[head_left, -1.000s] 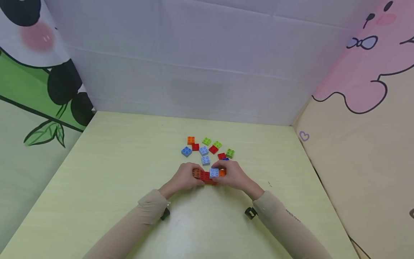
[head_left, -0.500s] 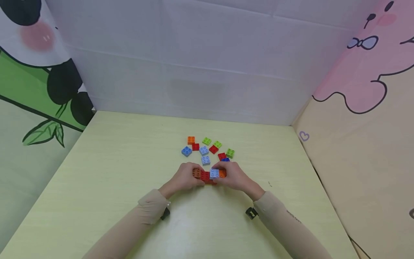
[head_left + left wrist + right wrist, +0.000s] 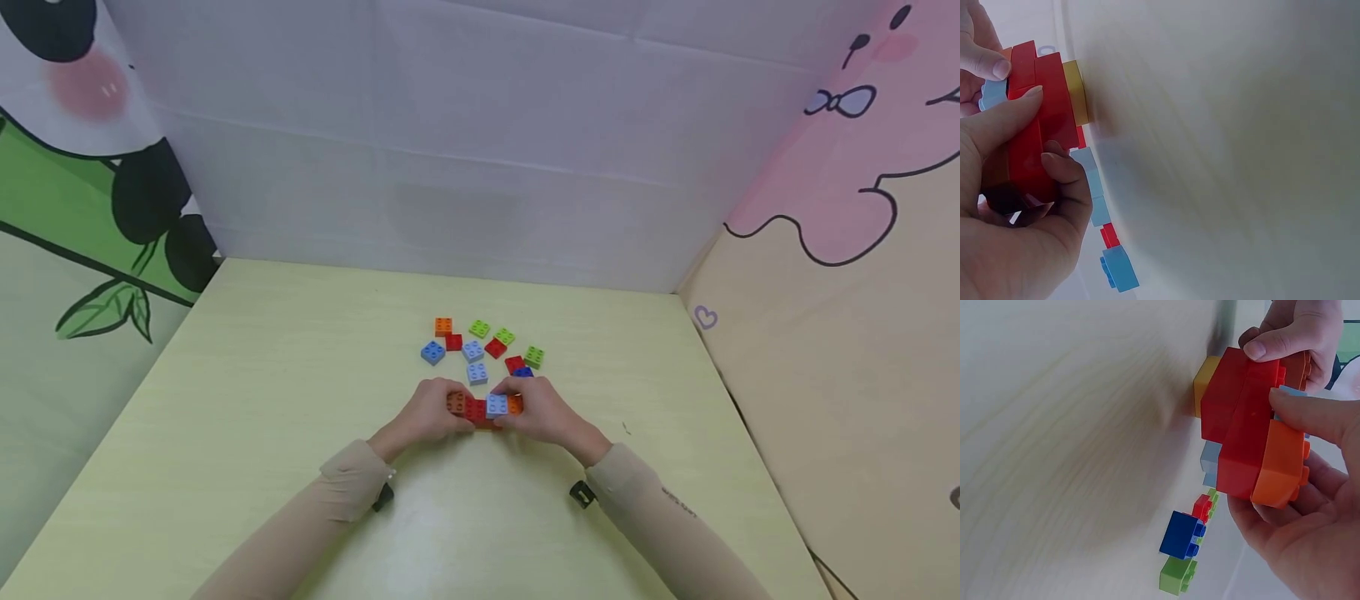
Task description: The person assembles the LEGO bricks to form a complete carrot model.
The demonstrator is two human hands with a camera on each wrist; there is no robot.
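Both hands hold one built piece of toy bricks near the middle of the table. Red bricks (image 3: 1057,94) form its middle, over a yellow brick (image 3: 1075,92) at the bottom. One orange brick (image 3: 456,403) sits on its left end and another orange brick (image 3: 1279,465) on its right. My left hand (image 3: 431,410) grips the left end, thumb on the red face. With thumb in front and fingers behind, my right hand (image 3: 546,410) pinches a light blue brick (image 3: 497,405) on top, beside the right orange one. Whether its studs are fully seated cannot be told.
Loose bricks lie just beyond the hands: an orange brick (image 3: 443,327), a blue brick (image 3: 432,352), light blue ones (image 3: 477,372), red ones (image 3: 495,348) and green ones (image 3: 534,357). A dark blue brick (image 3: 1182,534) is close to my right hand. A pale cloth wall (image 3: 450,208) stands behind the table.
Almost nothing differs. Both hands keep their hold on the brick piece in the same place, and the loose bricks lie as before.
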